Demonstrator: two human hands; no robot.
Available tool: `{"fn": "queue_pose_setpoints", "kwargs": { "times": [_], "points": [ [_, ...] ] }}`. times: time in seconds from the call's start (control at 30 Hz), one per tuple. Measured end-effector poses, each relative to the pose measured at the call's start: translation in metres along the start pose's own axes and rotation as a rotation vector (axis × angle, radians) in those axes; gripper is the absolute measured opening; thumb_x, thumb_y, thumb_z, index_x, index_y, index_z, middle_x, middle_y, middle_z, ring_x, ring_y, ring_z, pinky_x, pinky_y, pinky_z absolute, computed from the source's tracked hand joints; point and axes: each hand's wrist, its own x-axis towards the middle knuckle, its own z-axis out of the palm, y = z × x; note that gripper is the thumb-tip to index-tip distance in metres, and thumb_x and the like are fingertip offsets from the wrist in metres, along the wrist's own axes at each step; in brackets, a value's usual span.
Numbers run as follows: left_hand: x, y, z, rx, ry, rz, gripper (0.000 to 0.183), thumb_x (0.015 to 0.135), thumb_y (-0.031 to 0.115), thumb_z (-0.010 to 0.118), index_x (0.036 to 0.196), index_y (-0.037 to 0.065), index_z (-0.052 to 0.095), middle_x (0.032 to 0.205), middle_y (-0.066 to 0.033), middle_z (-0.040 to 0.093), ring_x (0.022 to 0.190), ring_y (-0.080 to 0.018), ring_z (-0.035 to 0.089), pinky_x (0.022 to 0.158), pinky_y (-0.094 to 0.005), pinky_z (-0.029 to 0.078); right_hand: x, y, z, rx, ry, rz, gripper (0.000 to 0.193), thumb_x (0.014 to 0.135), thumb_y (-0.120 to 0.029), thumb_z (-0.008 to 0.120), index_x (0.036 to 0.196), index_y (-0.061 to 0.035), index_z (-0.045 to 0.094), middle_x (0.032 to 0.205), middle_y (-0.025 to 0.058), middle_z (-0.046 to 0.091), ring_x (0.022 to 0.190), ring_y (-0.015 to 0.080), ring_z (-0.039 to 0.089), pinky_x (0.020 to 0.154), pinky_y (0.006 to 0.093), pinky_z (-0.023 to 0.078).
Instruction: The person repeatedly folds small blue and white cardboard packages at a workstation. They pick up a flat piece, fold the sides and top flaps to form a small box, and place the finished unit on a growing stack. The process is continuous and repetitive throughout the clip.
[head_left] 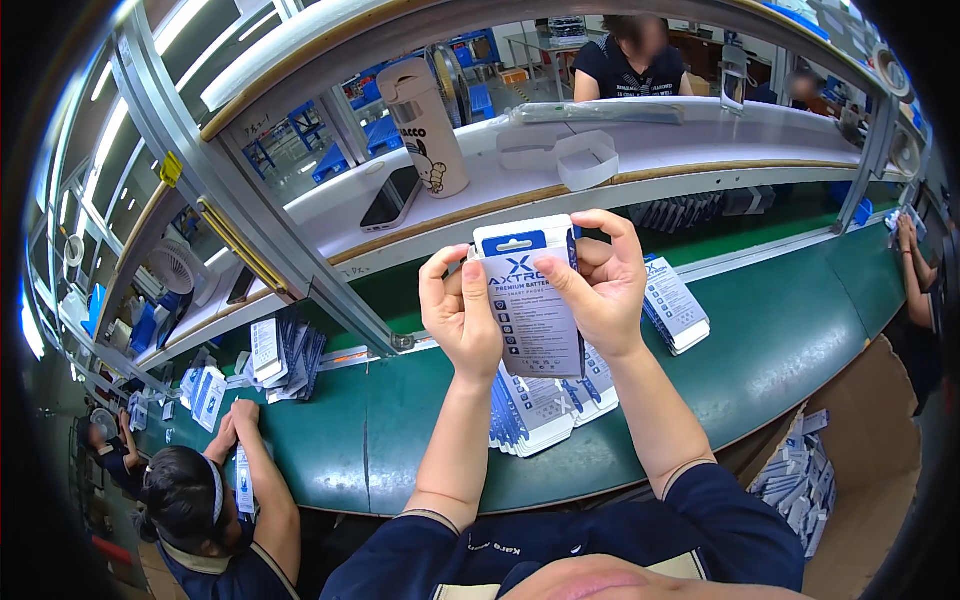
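Observation:
Both of my hands hold up a flat white-and-blue battery carton point(540, 335) with a hang tab at its top. My left hand point(462, 315) grips the left edge, its thumb upright along the side. My right hand point(608, 285) pinches the upper right, with the thumb across the printed front and the index finger at the top corner. Beneath, a fanned pile of similar cartons point(545, 428) lies on the green work surface point(420, 400), partly hidden by the held carton. Right of my right hand lies another small stack of cartons point(680, 308).
Above the bench, a shelf holds a cream tumbler point(432, 135), a phone point(392, 198) and a small clear tray point(587, 160). A carton pile point(290, 360) lies left, near a co-worker point(200, 510). At lower right, a large cardboard box point(870, 460) contains many cartons.

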Motion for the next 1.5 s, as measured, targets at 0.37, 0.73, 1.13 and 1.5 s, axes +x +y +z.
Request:
{"fn": "queue_pose_setpoints", "kwargs": {
  "times": [0.37, 0.73, 1.13, 1.5],
  "points": [
    [-0.012, 0.014, 0.016, 0.047, 0.036, 0.064, 0.020, 0.100, 0.009, 0.049, 0.118, -0.002, 0.051, 0.094, -0.0101, 0.066, 0.080, -0.0075, 0.061, 0.071, -0.0190, 0.046, -0.003, 0.025, -0.006, -0.389, 0.177, -0.367, 0.044, 0.081, -0.014, 0.079, 0.109, -0.0027, 0.047, 0.060, -0.0003, 0.056, 0.052, 0.0038, 0.051, 0.047, 0.0177, 0.037],
    [0.002, 0.016, 0.009, 0.066, 0.216, -0.005, 0.019, 0.101, 0.014, 0.050, 0.115, 0.000, 0.047, 0.085, -0.0091, 0.068, 0.077, -0.0075, 0.061, 0.068, -0.0194, 0.047, -0.005, -0.003, 0.006, -0.407, 0.041, -0.244, 0.038, 0.090, -0.013, 0.069, 0.118, -0.0004, 0.046, 0.056, 0.0001, 0.050, 0.047, 0.0045, 0.044, 0.046, 0.0201, 0.036],
    [-0.014, 0.024, 0.025, -0.093, 0.167, -0.093, 0.028, 0.102, 0.016, 0.047, 0.125, 0.001, 0.041, 0.090, -0.0129, 0.068, 0.081, -0.0104, 0.064, 0.071, -0.0209, 0.049, -0.005, 0.014, -0.004, -0.809, 0.166, -0.493, 0.033, 0.089, -0.012, 0.070, 0.114, 0.0007, 0.053, 0.052, 0.0001, 0.045, 0.041, 0.0096, 0.041, 0.040, 0.0246, 0.034],
    [0.000, 0.019, 0.010, 0.120, 0.171, 0.095, 0.018, 0.100, 0.011, 0.051, 0.114, -0.001, 0.052, 0.095, -0.0119, 0.068, 0.083, -0.0104, 0.063, 0.074, -0.0215, 0.049, 0.002, -0.013, 0.001, -0.609, -0.097, -0.391, 0.034, 0.088, -0.010, 0.069, 0.119, 0.0015, 0.059, 0.085, 0.0134, 0.067, 0.050, 0.0119, 0.052, 0.047, 0.0246, 0.042]
  ]
}}
